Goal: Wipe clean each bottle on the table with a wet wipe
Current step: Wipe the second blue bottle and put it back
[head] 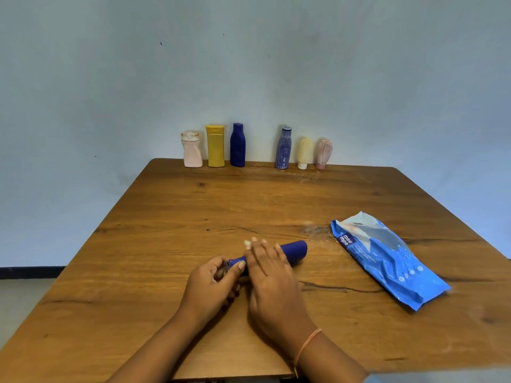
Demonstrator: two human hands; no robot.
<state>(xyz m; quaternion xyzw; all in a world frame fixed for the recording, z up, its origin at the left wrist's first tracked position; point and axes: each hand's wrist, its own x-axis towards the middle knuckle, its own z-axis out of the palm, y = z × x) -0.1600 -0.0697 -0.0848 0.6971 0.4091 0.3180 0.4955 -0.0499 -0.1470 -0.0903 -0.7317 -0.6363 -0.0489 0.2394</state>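
A dark blue bottle lies on its side on the wooden table, near the front. My left hand grips its cap end, thumb on top. My right hand lies across the bottle's middle with fairly straight fingers. A bit of white wet wipe peeks out at its fingertips. Along the far edge stand several bottles: a pink-white one, a yellow one, a dark blue one, a streaky blue one, a cream tube and a pink tube.
A blue wet-wipe pack lies flat on the right side of the table, close to its right edge. White smears mark the wood near the pack and near the streaky bottle. A pale wall rises right behind the bottle row.
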